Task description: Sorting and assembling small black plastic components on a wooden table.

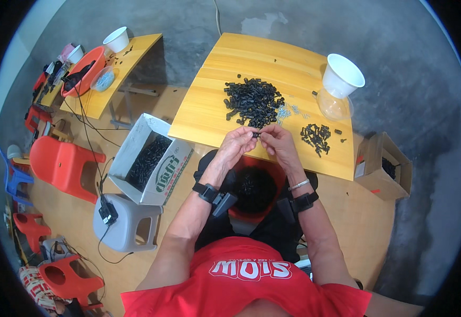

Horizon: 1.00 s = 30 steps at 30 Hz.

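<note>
In the head view, both hands meet just over the near edge of the wooden bench [214, 79]. The left hand [234, 146] pinches a small black part [255, 134] between thumb and fingers, and the right hand [278, 141] has its thumb and fingertips closed on the other end of that part. Just beyond them, on the bench, lies a large heap of black pieces [252, 100], with silver screws [284, 113] scattered at its right side. Farther right is a smaller pile of black pieces [315, 137]; behind it a white tub [343, 74] stands by a clear bowl [331, 108]. Below the hands, a red tub [279, 182] with dark contents sits between the knees. A white carton [171, 177] of black pieces stands left of the bench, a brown cardboard box [375, 169] to its right
</note>
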Tool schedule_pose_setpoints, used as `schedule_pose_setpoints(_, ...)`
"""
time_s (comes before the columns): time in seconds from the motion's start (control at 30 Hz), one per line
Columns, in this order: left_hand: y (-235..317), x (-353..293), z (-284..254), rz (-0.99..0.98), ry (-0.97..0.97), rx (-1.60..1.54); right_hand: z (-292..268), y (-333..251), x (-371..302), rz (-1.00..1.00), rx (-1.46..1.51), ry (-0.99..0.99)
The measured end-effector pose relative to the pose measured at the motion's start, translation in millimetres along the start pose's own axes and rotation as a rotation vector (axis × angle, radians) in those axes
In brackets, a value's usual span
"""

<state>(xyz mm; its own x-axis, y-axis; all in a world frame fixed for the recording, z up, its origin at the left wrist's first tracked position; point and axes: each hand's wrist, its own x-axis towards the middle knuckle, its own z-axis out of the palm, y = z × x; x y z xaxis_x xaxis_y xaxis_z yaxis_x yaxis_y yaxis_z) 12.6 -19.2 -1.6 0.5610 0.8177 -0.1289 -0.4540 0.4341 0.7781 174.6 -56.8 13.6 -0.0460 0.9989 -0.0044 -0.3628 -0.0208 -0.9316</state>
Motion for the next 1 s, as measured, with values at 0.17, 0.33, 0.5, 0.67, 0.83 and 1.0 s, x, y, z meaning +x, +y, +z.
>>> schedule_pose_setpoints(0.17,0,-1,-1,-0.002,0.001,0.020,-2,6,2,0.017,0.029,-0.004)
schedule_pose_setpoints(0.33,-1,0,-4,-0.005,0.016,0.087,-2,9,3,0.004,0.042,-0.004)
schedule_pose_setpoints(0.5,-4,1,-3,0.041,0.047,0.120,-5,12,4,-0.001,0.030,-0.007)
schedule_pose_setpoints(0.67,-7,4,-2,0.063,0.086,0.206,-2,16,2,-0.048,-0.033,0.032)
schedule_pose_setpoints(0.83,-3,4,-2,-0.003,0.043,0.187,-7,6,7,-0.101,-0.141,0.011)
schedule_pose_setpoints(1.0,-1,-4,-1,0.008,0.021,0.155,-7,1,2,-0.047,-0.158,-0.102)
